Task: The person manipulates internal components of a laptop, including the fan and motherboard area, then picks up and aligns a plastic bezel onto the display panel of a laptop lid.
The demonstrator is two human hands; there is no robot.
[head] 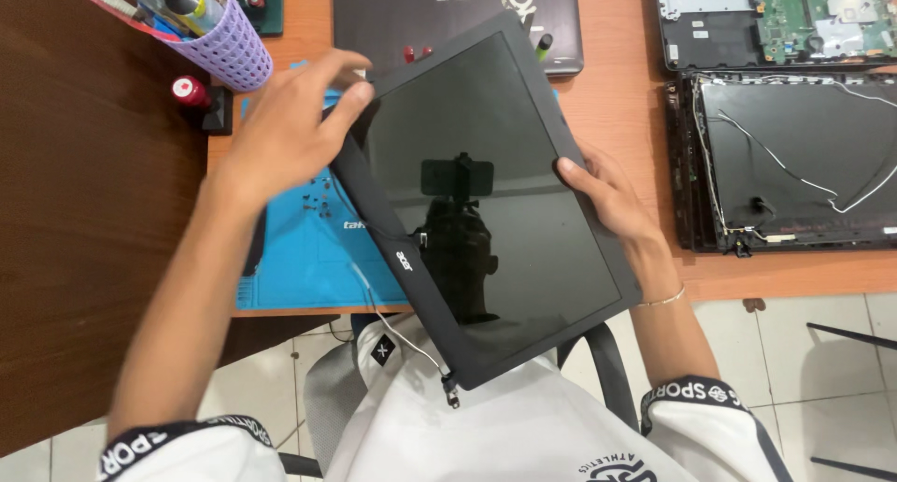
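Gripping one detached laptop screen panel (486, 202), left hand (280, 132) fingers on its top corner, right hand (612, 202) fingers clasping its edge

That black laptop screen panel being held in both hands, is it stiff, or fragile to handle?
The screen panel is thin and broad, so probably stiff yet fragile. Its glossy face looks slippery; the left hand and right hand hold its edges. The loose cable may snag.
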